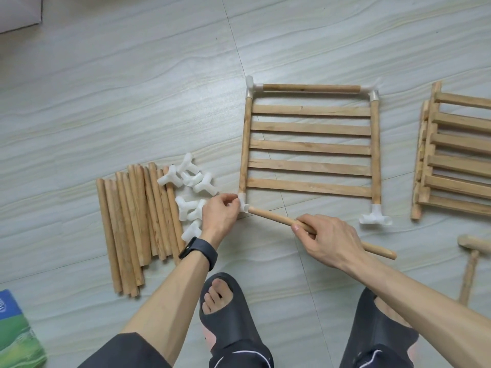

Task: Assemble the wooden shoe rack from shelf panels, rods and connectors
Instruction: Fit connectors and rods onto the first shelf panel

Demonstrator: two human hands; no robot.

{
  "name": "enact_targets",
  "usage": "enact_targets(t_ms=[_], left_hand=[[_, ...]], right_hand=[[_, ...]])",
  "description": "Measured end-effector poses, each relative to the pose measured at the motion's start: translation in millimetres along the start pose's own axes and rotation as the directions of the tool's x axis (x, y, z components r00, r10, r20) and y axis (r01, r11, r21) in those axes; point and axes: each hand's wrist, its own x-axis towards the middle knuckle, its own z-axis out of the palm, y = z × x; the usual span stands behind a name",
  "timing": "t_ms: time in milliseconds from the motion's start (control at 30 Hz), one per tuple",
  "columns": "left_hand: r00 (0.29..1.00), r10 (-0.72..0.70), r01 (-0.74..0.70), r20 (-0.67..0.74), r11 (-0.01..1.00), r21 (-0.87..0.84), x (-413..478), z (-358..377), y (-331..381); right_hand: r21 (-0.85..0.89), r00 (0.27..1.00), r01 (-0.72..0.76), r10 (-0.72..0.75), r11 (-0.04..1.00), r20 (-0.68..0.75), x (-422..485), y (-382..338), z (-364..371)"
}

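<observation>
Above black slippers [230, 312], right grip [329, 241] holds rod [271, 216], left grip [219, 216] pinches connector [244, 204].

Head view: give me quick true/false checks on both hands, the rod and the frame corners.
1. The right hand has its grip on a rod whose tip meets the near-left connector. True.
2. The left hand holds the mallet. False: it holds the near-left connector; the mallet lies on the floor at right.
3. The far rod sits between two corner connectors. True.
4. The near-right connector holds the near rod. False: its side sockets are empty.
5. The spare rods lie right of the shelf panel. False: they lie to its left.
</observation>
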Motion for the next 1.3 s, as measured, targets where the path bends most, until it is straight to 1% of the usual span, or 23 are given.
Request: enact_targets(t_ms=[100,167,233,300,333,433,500,567,633,700,800,867,900,1000,1067,1100,1167,1300], left_hand=[[1.0,0.005,-0.005,0.013,1.0,0.015,-3,1,-5],[1.0,0.022,-0.022,-0.006,0.999,0.032,-4,2,-6],[0.999,0.015,-0.013,-0.032,0.999,0.048,-6,1,-5],[0.997,0.024,-0.02,-0.072,0.998,0.059,-6,1,-2],[0.995,0.042,-0.036,-0.092,0.997,0.071,-7,1,-1],[0.99,0.093,-0.078,-0.109,0.988,0.134,-14,9,5],[0.992,0.06,-0.048,-0.113,0.993,0.106,-18,12,5],[0.996,-0.048,0.046,-0.077,0.999,-0.028,-17,11,1],[0.991,-0.131,0.128,-0.014,0.984,-0.123,-17,10,-2],[0.988,-0.155,0.154,0.001,0.98,-0.13,-21,13,-3],[0.988,-0.145,0.139,-0.043,0.983,-0.121,-23,17,-4],[0.994,-0.099,0.095,-0.049,0.993,-0.076,-19,13,-4],[0.997,-0.064,0.064,-0.03,0.998,-0.025,-15,10,-3],[0.997,0.012,-0.026,0.07,0.977,0.21,3,0,5],[0.993,0.014,-0.047,0.118,0.958,0.281,18,-2,13],[0.99,0.006,-0.043,0.139,0.962,0.268,24,-2,16],[0.985,-0.03,0.0,0.168,0.985,0.174,32,-1,19],[0.967,-0.113,0.125,0.228,0.991,-0.042,33,-2,15]], right_hand=[[-0.027,1.0,0.009,-0.01,1.0,-0.023,-5,-5,2],[-0.038,0.999,-0.005,0.003,0.999,-0.046,-5,-11,2],[-0.075,0.999,-0.015,0.012,0.997,-0.037,-5,-15,-1],[-0.144,0.999,-0.028,0.025,0.989,-0.024,-4,-19,-7],[-0.206,0.999,-0.023,0.017,0.978,-0.032,-4,-20,-9],[-0.388,0.995,0.053,-0.081,0.92,-0.056,-3,-29,-11],[-0.413,0.991,0.11,-0.131,0.904,-0.024,1,-32,-14],[-0.372,0.991,0.131,-0.132,0.919,0.024,9,-27,-18],[-0.269,0.99,0.117,-0.091,0.956,0.108,19,-17,-19],[-0.164,0.982,0.088,-0.058,0.983,0.179,23,-13,-13],[-0.02,0.964,-0.003,0.008,1.0,0.266,24,-11,-2],[0.009,0.958,-0.042,0.037,0.999,0.285,28,-8,-1],[0.0,0.961,-0.036,0.034,0.999,0.273,31,-7,0],[-0.068,0.976,0.058,-0.042,0.996,0.211,35,-9,3],[-0.064,0.976,0.059,-0.044,0.996,0.214,39,-11,3],[-0.04,0.971,0.027,-0.016,0.999,0.238,42,-11,1],[0.027,0.953,-0.037,0.027,0.999,0.303,51,-9,-3],[0.19,0.922,-0.108,0.027,0.976,0.386,58,-1,-4]])
